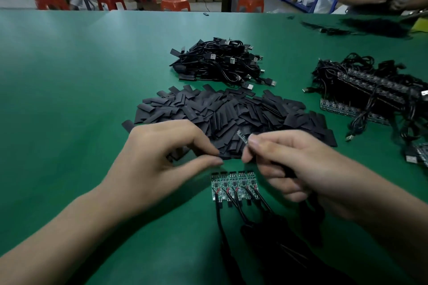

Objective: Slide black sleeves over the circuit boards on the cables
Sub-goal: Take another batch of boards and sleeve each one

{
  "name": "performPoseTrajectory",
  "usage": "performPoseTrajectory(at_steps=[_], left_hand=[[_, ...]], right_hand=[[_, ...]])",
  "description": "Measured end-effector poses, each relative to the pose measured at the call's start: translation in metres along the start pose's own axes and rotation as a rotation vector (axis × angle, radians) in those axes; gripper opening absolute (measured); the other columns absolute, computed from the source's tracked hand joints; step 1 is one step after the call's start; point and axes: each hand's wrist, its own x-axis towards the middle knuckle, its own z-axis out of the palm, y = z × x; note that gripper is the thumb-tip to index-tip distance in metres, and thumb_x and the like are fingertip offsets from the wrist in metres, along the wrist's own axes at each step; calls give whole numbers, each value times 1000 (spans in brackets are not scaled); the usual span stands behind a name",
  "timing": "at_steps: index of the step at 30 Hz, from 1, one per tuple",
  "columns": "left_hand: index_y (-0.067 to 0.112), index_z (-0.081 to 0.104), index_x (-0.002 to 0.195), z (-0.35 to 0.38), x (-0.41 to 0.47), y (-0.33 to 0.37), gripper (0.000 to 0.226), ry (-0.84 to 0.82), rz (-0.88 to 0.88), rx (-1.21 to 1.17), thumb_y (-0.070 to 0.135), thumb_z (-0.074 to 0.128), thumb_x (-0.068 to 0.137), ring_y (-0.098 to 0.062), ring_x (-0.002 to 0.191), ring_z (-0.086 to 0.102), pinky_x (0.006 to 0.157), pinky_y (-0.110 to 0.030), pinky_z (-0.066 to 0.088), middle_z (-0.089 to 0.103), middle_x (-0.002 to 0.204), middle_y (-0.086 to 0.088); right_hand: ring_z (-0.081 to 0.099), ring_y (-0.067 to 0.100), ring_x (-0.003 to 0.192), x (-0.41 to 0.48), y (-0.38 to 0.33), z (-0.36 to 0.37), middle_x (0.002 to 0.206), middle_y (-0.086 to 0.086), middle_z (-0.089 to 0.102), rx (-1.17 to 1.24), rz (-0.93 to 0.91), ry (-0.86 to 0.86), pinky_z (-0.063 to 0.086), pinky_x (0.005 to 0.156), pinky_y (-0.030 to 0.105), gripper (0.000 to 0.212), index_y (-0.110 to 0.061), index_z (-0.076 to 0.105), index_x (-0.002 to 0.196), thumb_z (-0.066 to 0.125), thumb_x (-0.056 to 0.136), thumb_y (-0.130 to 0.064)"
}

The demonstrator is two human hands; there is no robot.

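A circuit board (242,136) is pinched by the right hand (298,169) while a sleeve (203,154) is pinched by the left hand (162,157), ready for sliding.

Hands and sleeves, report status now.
Left hand pinching flat black sleeve at the pile's edge. Right hand gripping small green circuit board on its cable. Nothing blocking.

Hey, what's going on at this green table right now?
A person is fitting black sleeves onto small circuit boards wired to cables. The left hand pinches a sleeve at the near edge of the sleeve pile. The right hand holds up one circuit board by its cable, not yet sleeved. A row of bare boards lies on the table just below the hands. A heap of cables sits behind the sleeves, and more wired boards lie at the right.
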Motion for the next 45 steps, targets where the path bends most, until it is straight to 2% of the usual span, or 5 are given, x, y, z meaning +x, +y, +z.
performPoseTrajectory(at_steps=[4,10,22,26,45], left_hand=[[10,76,84,12,-5,10,19,96,129,123,26,77,94,-15,82,71,68,-34,57,73,92,4],[13,79,93,17,-5,11,21,28,36,-19,33,81,87,-5,92,70,83,-22,54,73,96,8],[35,79,92,19,-4,3,23,133,-293,-273,36,87,70,-13,86,70,77,-15,50,74,91,13],[35,79,91,20,-4,4,22,136,-294,-285,36,88,70,-12,83,70,75,-14,50,74,88,12],[27,83,97,16,-7,2,23,-26,-150,-46,41,81,78,-2,84,67,76,-14,48,70,91,18]], right_hand=[[24,3,38,1,4,6,57,-6,36,135,16,-89,20,33,14,24,-17,73,87,67,89,-41],[23,6,38,3,8,9,50,-5,34,61,-52,18,21,36,16,18,-22,74,76,68,93,-25],[34,12,47,1,8,-1,57,-4,39,-271,-236,151,31,44,22,37,-22,65,79,50,103,-44],[34,4,47,-3,10,2,53,-11,41,-641,-332,230,30,48,19,31,-27,65,80,49,100,-46],[44,4,53,-4,8,2,60,-14,53,-812,-269,175,38,58,21,31,-30,61,73,48,96,-46]])
